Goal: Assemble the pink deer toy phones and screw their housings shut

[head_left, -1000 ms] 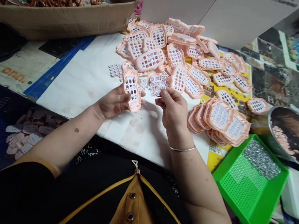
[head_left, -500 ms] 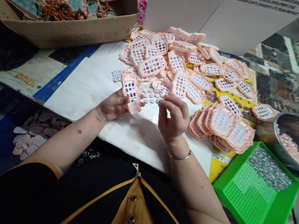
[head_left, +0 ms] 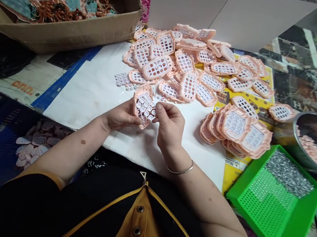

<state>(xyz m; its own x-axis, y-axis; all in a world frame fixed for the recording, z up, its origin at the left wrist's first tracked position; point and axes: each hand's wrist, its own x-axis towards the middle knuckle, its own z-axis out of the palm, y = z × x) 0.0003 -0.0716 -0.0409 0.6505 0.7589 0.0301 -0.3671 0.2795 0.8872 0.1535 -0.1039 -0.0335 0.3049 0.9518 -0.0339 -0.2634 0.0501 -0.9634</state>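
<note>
Your left hand (head_left: 122,115) gripped the shell (head_left: 144,88) by its near and left side, thumb across the near end, holding it tilted up above the white board (head_left: 71,91); the fingers beneath it were hidden. Your right hand (head_left: 169,124) had thumb and forefinger pinched at the right edge of the pad (head_left: 146,105), the other fingers curled in. The pad lay over the hollow of the shell, and whether its keys sat in the holes you could not have told from this view. The likeliest fault was a skewed fit: with the pad held at one edge only, its far side was free to swing, so keys could have caught on the ribs between the holes. Pushing against such a catch might have bent the thin links between keys. The shell's tilt was a second risk, since a pad let go before it was seated could have slid off the near end onto the board. There it might have got mixed up with the loose pads (head_left: 121,79), which lay beside the heap (head_left: 158,67) of shells. To your right, the stack (head_left: 235,124) leaned in overlapping layers near your forearm, and a wide sweep of the elbow could have toppled it.
</note>
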